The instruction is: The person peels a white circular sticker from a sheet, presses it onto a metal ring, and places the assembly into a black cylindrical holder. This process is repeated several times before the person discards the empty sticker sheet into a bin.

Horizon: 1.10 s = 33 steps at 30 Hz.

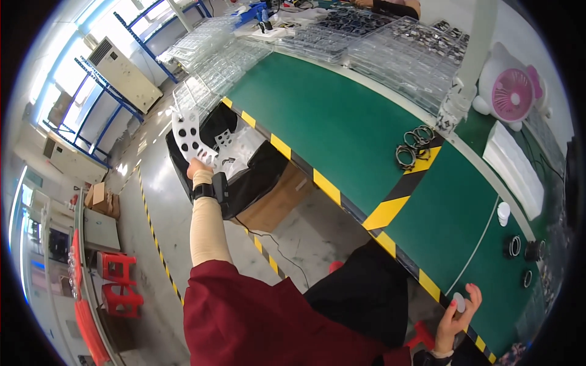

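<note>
"So, what do I have nearest me on the head view?"

"Low on the right, the right hand (455, 318). It pinches a small pale disc (459, 303) between thumb and fingers, the other fingers loosely curled, beside the striped edge of the green worktop (439, 235)."

"How would that disc handle?"

"I'd judge it light and smooth, perhaps a little slippery. From my seat I'd take it by the rim and squeeze gently."

"And farther out, on the left?"

"I can see the left hand (200, 168) at the end of an outstretched arm, fingers closed on the near end of a white strip (183, 135). That strip is curved, pierced with round holes, and stands up over a cardboard box (278, 198) with a black liner (261, 177)."

"Stiff or floppy?"

"Thin and light, I'd guess, stiff enough to stand like that, yet likely to bend where the holes weaken it. I'd grip a solid margin at one end. Where the thumb sits, I cannot tell."

"What lies beyond?"

"On the worktop's cross stripe, a cluster of metal rings (412, 148); past them a pink-and-white fan (514, 94) and stacked clear trays (403, 61). At the far edge I make out a co-worker's arm (397, 8)."
</note>
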Motion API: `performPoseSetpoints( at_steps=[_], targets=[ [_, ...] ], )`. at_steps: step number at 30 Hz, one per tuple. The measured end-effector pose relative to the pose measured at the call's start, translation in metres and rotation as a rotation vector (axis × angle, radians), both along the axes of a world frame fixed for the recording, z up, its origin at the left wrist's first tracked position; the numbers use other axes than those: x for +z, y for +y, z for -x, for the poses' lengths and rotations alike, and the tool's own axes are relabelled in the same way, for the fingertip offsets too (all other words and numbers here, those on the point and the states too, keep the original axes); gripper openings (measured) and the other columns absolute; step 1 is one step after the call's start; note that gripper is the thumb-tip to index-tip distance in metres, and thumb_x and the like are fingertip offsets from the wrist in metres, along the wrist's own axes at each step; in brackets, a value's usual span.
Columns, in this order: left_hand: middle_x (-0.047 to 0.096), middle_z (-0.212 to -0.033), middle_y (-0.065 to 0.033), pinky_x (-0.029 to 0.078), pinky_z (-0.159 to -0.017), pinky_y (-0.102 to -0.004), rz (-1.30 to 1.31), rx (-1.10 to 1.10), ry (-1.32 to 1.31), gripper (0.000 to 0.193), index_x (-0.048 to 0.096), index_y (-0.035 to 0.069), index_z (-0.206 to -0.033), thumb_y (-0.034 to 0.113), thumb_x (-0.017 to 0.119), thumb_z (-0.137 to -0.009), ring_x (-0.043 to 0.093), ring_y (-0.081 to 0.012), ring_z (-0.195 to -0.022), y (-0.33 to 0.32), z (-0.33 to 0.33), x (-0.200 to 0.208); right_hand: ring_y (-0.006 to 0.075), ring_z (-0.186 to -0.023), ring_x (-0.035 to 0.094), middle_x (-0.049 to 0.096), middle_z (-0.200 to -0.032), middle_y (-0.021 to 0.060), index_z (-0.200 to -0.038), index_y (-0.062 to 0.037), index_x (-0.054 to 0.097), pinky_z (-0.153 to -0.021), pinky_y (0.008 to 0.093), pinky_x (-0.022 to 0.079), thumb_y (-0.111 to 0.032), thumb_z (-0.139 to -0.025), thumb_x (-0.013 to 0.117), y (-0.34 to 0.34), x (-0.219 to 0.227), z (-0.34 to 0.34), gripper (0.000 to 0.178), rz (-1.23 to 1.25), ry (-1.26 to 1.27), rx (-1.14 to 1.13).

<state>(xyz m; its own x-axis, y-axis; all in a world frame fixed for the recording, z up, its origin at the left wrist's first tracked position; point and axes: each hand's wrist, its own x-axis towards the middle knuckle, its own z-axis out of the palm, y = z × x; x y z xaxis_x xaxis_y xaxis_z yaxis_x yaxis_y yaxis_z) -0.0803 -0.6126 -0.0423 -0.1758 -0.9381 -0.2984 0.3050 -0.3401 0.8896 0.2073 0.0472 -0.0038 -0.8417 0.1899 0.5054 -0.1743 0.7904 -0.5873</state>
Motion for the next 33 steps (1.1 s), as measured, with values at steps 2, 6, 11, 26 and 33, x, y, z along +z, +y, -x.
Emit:
performPoseSetpoints(
  at_steps=[2, 6, 11, 26, 33],
  targets=[
    [0.064, -0.093, -0.0183, 0.052, -0.068, -0.0381, -0.006, 0.143, -0.438, 0.032, 0.059, -0.009, -0.093, 0.016, 0.054, -0.073, 0.064, -0.0310, -0.080, -0.015, -0.003, -0.022, 0.0358, -0.109, 0.043, 0.048, -0.115, 0.0190, -0.081, 0.0004, 0.041, -0.093, 0.0429, 0.033, -0.003, -0.080, 0.048, -0.002, -0.003, 0.003, 0.008, -0.041, -0.018, 0.012],
    [0.059, -0.102, -0.0201, 0.047, -0.077, -0.0383, 0.136, 0.142, -0.633, 0.039, 0.055, -0.008, -0.102, 0.019, 0.057, -0.074, 0.058, -0.0321, -0.091, -0.034, 0.001, -0.042, 0.0358, -0.109, 0.044, 0.048, -0.115, 0.0193, -0.081, 0.0001, 0.041, -0.093, 0.0432, 0.033, -0.003, -0.080, 0.048, -0.007, -0.001, 0.005, 0.008, -0.030, -0.017, -0.024],
    [0.051, -0.116, -0.0229, 0.040, -0.091, -0.0387, 0.403, 0.094, -0.944, 0.053, 0.047, -0.008, -0.116, 0.024, 0.060, -0.075, 0.048, -0.0339, -0.110, -0.021, 0.013, -0.056, 0.0359, -0.107, 0.045, 0.049, -0.112, 0.0191, -0.081, -0.0001, 0.041, -0.092, 0.0430, 0.034, -0.002, -0.078, 0.050, -0.008, 0.002, 0.003, 0.009, -0.041, -0.040, -0.041],
    [0.047, -0.125, -0.0205, 0.034, -0.100, -0.0371, 1.551, -1.804, -0.125, 0.048, 0.047, 0.006, -0.124, 0.040, 0.038, -0.092, 0.044, -0.0312, -0.117, 0.456, 0.096, 0.101, 0.0359, -0.096, 0.052, 0.056, -0.100, 0.0154, -0.077, -0.0029, 0.046, -0.082, 0.0431, 0.041, 0.001, -0.066, 0.059, -0.008, 0.011, 0.011, 0.017, -0.071, 0.076, 0.000],
    [0.053, -0.111, -0.0227, 0.041, -0.092, -0.0397, 2.207, -1.584, -0.609, 0.059, 0.047, 0.008, -0.124, 0.046, 0.053, -0.080, 0.053, -0.0362, -0.103, 0.502, 0.073, 0.072, 0.0338, -0.093, 0.054, 0.058, -0.096, 0.0124, -0.076, -0.0052, 0.049, -0.079, 0.0422, 0.043, 0.001, -0.062, 0.062, -0.002, 0.011, 0.006, 0.020, -0.021, 0.119, 0.038]
  ],
)
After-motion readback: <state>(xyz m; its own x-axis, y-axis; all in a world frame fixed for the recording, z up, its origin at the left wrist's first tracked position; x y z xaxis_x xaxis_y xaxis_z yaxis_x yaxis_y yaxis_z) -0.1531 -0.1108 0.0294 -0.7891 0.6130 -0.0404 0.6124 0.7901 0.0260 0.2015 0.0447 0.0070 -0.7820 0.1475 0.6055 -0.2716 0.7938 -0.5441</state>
